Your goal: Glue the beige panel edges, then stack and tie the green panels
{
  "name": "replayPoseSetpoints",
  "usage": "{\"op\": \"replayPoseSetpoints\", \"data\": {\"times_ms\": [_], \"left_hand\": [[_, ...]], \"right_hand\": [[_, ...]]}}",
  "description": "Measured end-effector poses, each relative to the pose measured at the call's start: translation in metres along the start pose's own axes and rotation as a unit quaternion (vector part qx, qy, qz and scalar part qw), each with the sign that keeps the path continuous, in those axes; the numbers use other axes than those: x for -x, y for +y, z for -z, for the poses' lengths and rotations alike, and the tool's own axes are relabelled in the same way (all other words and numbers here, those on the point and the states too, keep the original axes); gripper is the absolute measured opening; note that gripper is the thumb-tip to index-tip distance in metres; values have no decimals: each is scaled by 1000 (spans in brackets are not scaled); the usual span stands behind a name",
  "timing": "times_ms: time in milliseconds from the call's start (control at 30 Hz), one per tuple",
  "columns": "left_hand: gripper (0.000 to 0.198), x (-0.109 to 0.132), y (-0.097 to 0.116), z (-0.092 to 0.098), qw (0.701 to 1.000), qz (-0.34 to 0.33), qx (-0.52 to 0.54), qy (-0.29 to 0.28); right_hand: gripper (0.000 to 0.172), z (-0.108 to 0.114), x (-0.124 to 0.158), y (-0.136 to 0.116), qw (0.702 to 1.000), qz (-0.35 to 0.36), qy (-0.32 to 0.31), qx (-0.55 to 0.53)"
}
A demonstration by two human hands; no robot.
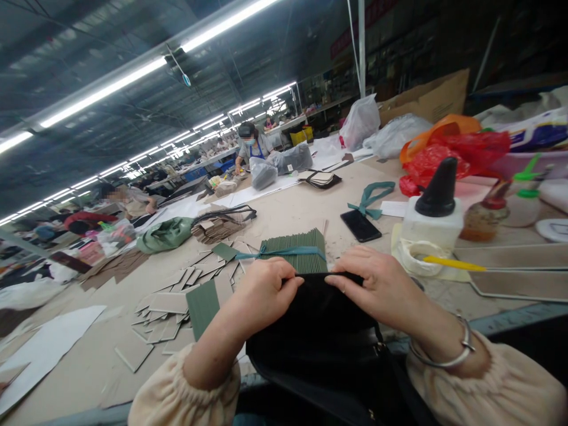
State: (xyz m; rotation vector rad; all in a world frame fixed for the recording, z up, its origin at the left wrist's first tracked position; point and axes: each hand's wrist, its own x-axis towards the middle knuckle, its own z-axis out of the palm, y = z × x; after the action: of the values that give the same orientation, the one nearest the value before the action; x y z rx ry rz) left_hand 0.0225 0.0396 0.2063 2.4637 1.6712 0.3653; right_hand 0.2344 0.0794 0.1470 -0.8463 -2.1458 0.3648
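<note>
A black bag [310, 349] with metal hardware on its side lies across my lap at the table's front edge. My left hand [270, 290] pinches the bag's top edge between thumb and fingers. On the same edge, a short way to the right, my right hand [373, 287] pinches too, its wrist in a silver bangle. Just beyond the edge sits a stack of green pieces [295, 245], bound with a teal strip. Left of my left hand, flat grey-beige pieces [168, 302] lie in a loose heap, with a green piece [203, 310] among them.
A phone [361, 226] and teal ribbon [373, 195] lie beyond my right hand. To the right stand a white bottle with a black cone cap [432, 216], a tape roll [419, 257] and a yellow pen [455, 263]. Plastic bags [444, 157] sit behind. Other people work farther down.
</note>
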Motion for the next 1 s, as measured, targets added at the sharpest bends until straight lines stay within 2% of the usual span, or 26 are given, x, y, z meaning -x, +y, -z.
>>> {"op": "replayPoseSetpoints", "data": {"times_ms": [233,467,633,700,800,1000], "left_hand": [[24,0,3,-6,998,19,-60,13],[23,1,3,-8,997,8,-68,22],[25,3,4,-9,998,10,-59,31],[25,4,4,-8,998,13,-54,32],[25,4,4,-7,998,16,-42,34],[19,13,-7,0,1000,3,20,6]], "right_hand": [[10,1,0,-3,1000,-9,1,8],[12,2,1,-4,998,0,-12,65],[19,-4,1,-17,990,30,-21,136],[14,-7,0,-26,986,25,-24,160],[18,-11,-2,-37,984,7,-21,179],[20,-16,-5,-31,987,15,-15,157]]}}
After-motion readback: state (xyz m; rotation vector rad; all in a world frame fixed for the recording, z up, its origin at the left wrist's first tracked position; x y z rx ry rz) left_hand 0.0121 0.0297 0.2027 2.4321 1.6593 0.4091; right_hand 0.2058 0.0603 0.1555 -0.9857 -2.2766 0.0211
